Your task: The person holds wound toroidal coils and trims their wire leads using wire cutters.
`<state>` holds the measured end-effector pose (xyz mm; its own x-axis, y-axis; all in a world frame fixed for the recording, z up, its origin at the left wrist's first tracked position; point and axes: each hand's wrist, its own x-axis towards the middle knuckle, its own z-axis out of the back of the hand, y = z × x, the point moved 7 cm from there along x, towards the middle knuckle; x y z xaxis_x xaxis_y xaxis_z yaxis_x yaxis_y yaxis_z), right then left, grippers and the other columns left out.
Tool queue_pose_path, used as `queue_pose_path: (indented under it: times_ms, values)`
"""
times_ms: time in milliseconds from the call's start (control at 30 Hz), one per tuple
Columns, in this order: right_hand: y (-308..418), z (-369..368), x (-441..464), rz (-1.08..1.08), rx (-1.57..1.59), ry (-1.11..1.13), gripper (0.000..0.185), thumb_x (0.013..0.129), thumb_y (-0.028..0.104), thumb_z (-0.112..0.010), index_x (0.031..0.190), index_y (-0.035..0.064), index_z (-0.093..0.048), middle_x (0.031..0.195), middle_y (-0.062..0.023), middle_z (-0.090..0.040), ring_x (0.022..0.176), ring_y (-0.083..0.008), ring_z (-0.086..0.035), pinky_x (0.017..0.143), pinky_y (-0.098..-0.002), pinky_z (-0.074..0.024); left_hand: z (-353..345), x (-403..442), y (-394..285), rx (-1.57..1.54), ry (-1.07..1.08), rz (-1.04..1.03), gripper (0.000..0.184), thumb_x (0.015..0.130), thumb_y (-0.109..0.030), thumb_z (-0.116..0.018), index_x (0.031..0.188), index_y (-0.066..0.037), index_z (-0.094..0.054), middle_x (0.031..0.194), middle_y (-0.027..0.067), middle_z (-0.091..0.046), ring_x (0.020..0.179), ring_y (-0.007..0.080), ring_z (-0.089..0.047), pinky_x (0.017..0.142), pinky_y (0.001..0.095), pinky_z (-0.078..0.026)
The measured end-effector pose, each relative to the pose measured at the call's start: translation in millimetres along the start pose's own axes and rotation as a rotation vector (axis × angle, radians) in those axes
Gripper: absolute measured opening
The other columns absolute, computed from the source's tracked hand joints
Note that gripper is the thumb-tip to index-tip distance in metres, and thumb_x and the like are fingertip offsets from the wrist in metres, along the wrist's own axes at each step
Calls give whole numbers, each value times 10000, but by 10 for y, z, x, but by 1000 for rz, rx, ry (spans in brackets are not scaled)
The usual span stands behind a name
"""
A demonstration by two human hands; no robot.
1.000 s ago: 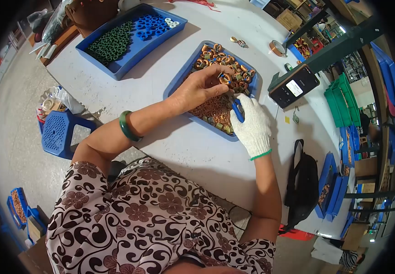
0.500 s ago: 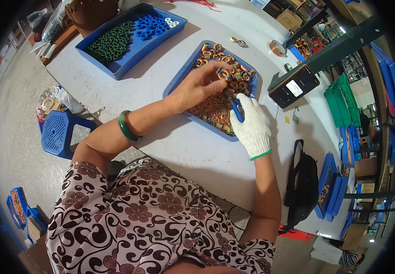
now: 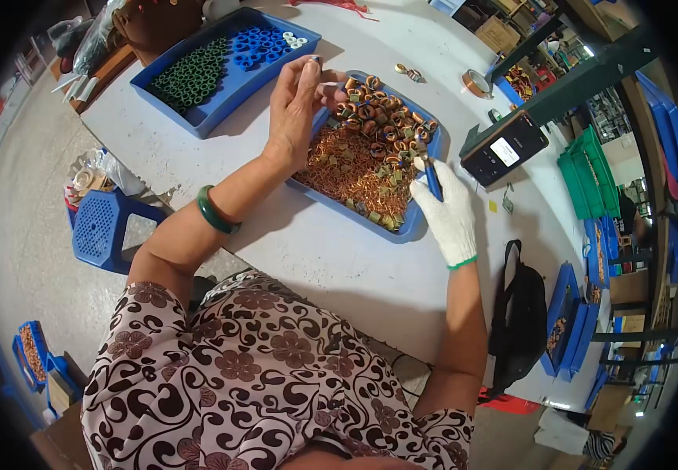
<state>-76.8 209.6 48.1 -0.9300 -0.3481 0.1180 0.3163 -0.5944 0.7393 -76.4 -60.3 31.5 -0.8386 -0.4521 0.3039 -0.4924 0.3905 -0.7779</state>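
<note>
My bare left hand (image 3: 296, 113) is raised over the left rim of a blue tray (image 3: 331, 202), its thumb and fingers drawn together. A small dark piece shows at its fingertips, too small to make out. My right hand (image 3: 448, 211), in a white knitted glove, grips blue-handled pliers (image 3: 433, 180) by the tray's right rim, jaws pointing away from me. Copper-wound ring coils (image 3: 370, 110) are heaped at the tray's far end. Nearer to me, copper wire clippings (image 3: 347, 168) lie mixed with small greenish-yellow pieces.
A second blue tray (image 3: 206, 125) holds green, blue and white rings (image 3: 190, 82). A phone (image 3: 505, 149) leans against a dark post at the right. A tape roll (image 3: 476, 84) and a few small parts lie at the back. A black bag (image 3: 517, 313) is at the right edge.
My left hand has moved left and away from the pliers, out to the tray's left rim. My right hand, with the pliers, has shifted slightly right.
</note>
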Motion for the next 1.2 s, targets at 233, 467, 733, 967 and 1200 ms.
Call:
queue_pose_path:
  times_ms: [233,467,733,967,1200]
  values:
    - [-13,45,-22,-113,179,49,401,902,243,-711,1239,41,-634,860,-4,-597,799,-99,-563,762,-266,-471,-24,14,-30,5,50,11,319,1056,-357,-541,1207,-76,-542,1073,98,-690,843,133,-650,790,278,-490]
    - [56,24,-45,-119,306,71,564,882,229,-743,1369,49,-526,1034,-7,-594,911,-98,-572,858,-270,-489,-377,-255,208,555,604,112,338,1062,-358,-524,1238,-70,-529,1025,107,-702,889,163,-675,779,304,-518]
    - [-98,2,-12,-110,412,48,531,876,32,-625,1393,34,-506,1056,2,-571,940,-92,-551,876,-249,-479,-459,-444,247,1089,870,-192,310,975,-284,-643,1180,-82,-525,796,173,-684,759,390,-669,676,490,-495]
    - [-214,89,17,-10,481,-80,582,890,-12,-542,1466,-14,-456,1083,-17,-602,827,-63,-511,708,-209,-449,-320,-277,188,1278,687,-260,308,955,-234,-662,1172,-83,-503,796,158,-699,769,384,-683,653,483,-516]
    - [-68,59,28,41,378,-105,479,946,21,-581,1418,-2,-505,1036,-6,-607,833,-65,-528,740,-216,-463,-556,-476,189,961,883,-267,320,996,-299,-605,1194,-66,-510,859,180,-693,793,377,-687,673,462,-532]
